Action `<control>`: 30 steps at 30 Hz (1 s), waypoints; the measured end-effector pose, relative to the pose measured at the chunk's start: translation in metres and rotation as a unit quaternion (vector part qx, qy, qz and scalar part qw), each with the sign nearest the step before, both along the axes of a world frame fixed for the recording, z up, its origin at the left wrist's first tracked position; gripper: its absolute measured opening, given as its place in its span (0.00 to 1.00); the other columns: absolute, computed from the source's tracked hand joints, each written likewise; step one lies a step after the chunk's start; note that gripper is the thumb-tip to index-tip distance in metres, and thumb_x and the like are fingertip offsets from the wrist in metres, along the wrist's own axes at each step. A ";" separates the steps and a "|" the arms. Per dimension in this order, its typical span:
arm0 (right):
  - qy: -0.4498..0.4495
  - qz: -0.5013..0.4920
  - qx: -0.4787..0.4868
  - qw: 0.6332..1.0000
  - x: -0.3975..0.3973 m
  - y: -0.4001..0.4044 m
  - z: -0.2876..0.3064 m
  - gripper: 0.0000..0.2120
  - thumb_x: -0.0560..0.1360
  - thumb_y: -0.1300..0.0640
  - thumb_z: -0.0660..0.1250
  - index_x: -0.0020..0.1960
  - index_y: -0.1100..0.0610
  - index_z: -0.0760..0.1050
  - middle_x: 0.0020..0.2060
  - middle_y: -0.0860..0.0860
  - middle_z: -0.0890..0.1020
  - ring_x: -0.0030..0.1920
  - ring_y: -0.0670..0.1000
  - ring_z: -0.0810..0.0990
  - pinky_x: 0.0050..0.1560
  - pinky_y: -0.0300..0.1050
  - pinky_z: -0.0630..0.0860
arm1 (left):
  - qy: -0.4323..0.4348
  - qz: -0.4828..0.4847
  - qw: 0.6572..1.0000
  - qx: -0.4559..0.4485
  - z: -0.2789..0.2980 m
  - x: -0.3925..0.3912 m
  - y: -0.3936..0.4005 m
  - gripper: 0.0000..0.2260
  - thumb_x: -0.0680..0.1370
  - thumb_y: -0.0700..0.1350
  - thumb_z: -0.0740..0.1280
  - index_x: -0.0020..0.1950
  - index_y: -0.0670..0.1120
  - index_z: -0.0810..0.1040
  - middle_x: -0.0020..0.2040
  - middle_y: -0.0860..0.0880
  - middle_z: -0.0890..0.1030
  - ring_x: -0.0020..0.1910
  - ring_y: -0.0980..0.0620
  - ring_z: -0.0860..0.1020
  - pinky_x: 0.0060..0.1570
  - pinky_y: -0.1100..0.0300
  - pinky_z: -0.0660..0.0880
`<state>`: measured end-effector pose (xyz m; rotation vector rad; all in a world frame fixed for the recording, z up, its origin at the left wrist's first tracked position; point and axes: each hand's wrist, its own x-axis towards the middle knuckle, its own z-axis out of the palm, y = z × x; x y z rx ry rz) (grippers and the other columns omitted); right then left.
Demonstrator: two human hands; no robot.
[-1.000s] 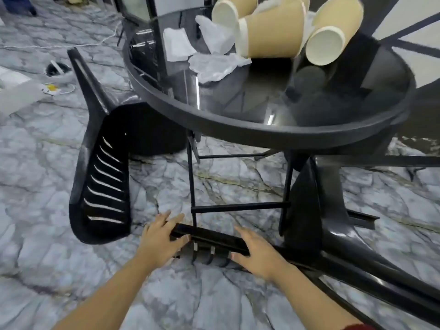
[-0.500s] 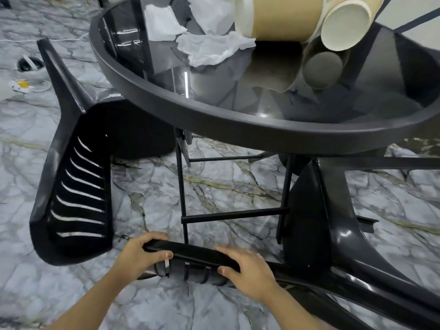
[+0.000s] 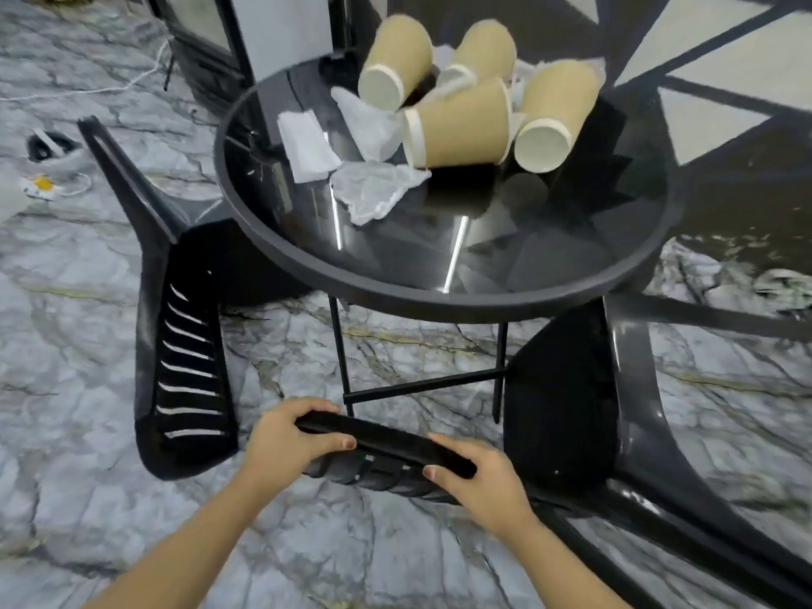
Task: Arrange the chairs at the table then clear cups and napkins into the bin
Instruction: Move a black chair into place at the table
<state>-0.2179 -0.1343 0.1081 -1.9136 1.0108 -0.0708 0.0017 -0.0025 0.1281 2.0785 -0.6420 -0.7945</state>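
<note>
A black plastic chair (image 3: pixel 584 410) lies tipped on its side on the floor at the right. My left hand (image 3: pixel 288 441) and my right hand (image 3: pixel 481 481) both grip the top edge of its backrest (image 3: pixel 386 441), near the bottom centre. A second black chair (image 3: pixel 175 345) lies tipped over at the left. Between them stands the round black glass table (image 3: pixel 439 296). Several tan paper cups (image 3: pixel 461 125) lie on their sides at its far part, with crumpled white napkins (image 3: pixel 373 186) beside them.
The floor is grey marble (image 3: pixel 88 498). A white cable and a small yellow-and-white object (image 3: pixel 41 184) lie at the far left. A dark cabinet with a glass door (image 3: pixel 206 33) stands behind the table. The table's thin black legs and crossbar (image 3: pixel 422 384) stand just beyond my hands.
Both hands went from resting on the backrest to curling round it, and the backrest edge has lifted slightly. My view has pulled back and up, showing more of the tabletop.
</note>
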 end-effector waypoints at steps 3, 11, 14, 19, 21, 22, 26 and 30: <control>-0.037 -0.060 0.048 0.996 -0.016 0.014 0.042 0.18 0.68 0.52 0.74 0.49 0.32 0.74 0.48 0.36 0.81 0.50 0.32 0.77 0.46 0.24 0.71 | -0.023 -0.030 0.999 -0.005 0.052 -0.012 -0.002 0.17 0.56 0.44 0.82 0.41 0.52 0.82 0.37 0.52 0.83 0.37 0.61 0.80 0.34 0.73 0.73; -0.082 -0.108 0.073 0.988 -0.070 0.059 0.130 0.17 0.69 0.51 0.73 0.58 0.43 0.78 0.54 0.40 0.81 0.53 0.34 0.77 0.52 0.30 0.74 | -0.110 -0.108 0.988 -0.009 0.165 -0.063 0.012 0.17 0.54 0.52 0.82 0.36 0.60 0.79 0.41 0.55 0.80 0.40 0.53 0.80 0.45 0.55 0.76; -0.098 -0.108 0.071 0.987 -0.090 0.071 0.164 0.16 0.70 0.52 0.72 0.57 0.44 0.77 0.51 0.40 0.80 0.47 0.30 0.77 0.43 0.24 0.71 | -0.127 -0.133 0.983 -0.017 0.192 -0.086 0.018 0.17 0.52 0.55 0.81 0.35 0.61 0.78 0.40 0.55 0.79 0.36 0.50 0.80 0.45 0.50 0.77; -0.103 -0.044 0.039 0.993 -0.115 0.074 0.214 0.17 0.73 0.50 0.68 0.58 0.36 0.70 0.53 0.33 0.74 0.53 0.34 0.74 0.47 0.21 0.68 | -0.207 -0.178 0.962 -0.016 0.235 -0.148 0.013 0.18 0.57 0.59 0.78 0.36 0.66 0.70 0.41 0.59 0.76 0.48 0.54 0.76 0.53 0.52 0.72; -0.107 -0.046 0.031 0.993 -0.135 0.071 0.226 0.16 0.75 0.52 0.67 0.53 0.32 0.68 0.53 0.33 0.74 0.55 0.37 0.74 0.48 0.22 0.68 | -0.220 -0.179 0.959 -0.025 0.250 -0.176 0.010 0.19 0.57 0.59 0.78 0.35 0.67 0.68 0.41 0.59 0.75 0.49 0.54 0.76 0.55 0.50 0.72; -0.111 -0.050 0.027 0.992 -0.147 0.070 0.229 0.16 0.75 0.53 0.66 0.51 0.31 0.68 0.54 0.34 0.75 0.56 0.38 0.75 0.48 0.22 0.68 | -0.226 -0.179 0.957 -0.028 0.255 -0.189 0.009 0.19 0.57 0.59 0.78 0.35 0.67 0.68 0.40 0.59 0.74 0.49 0.53 0.76 0.54 0.50 0.71; -0.122 -0.058 0.007 0.991 -0.194 0.068 0.235 0.15 0.76 0.53 0.64 0.57 0.35 0.71 0.58 0.42 0.78 0.58 0.41 0.75 0.47 0.23 0.69 | -0.225 -0.160 0.959 -0.068 0.278 -0.238 0.011 0.18 0.60 0.56 0.78 0.43 0.62 0.73 0.42 0.61 0.76 0.42 0.56 0.75 0.51 0.53 0.73; -0.137 -0.062 -0.007 0.989 -0.234 0.066 0.249 0.16 0.77 0.56 0.63 0.61 0.41 0.72 0.58 0.44 0.79 0.57 0.42 0.76 0.49 0.25 0.69 | -0.178 -0.186 0.960 -0.113 0.303 -0.275 0.024 0.18 0.66 0.48 0.76 0.51 0.62 0.73 0.49 0.60 0.78 0.47 0.58 0.76 0.50 0.63 0.70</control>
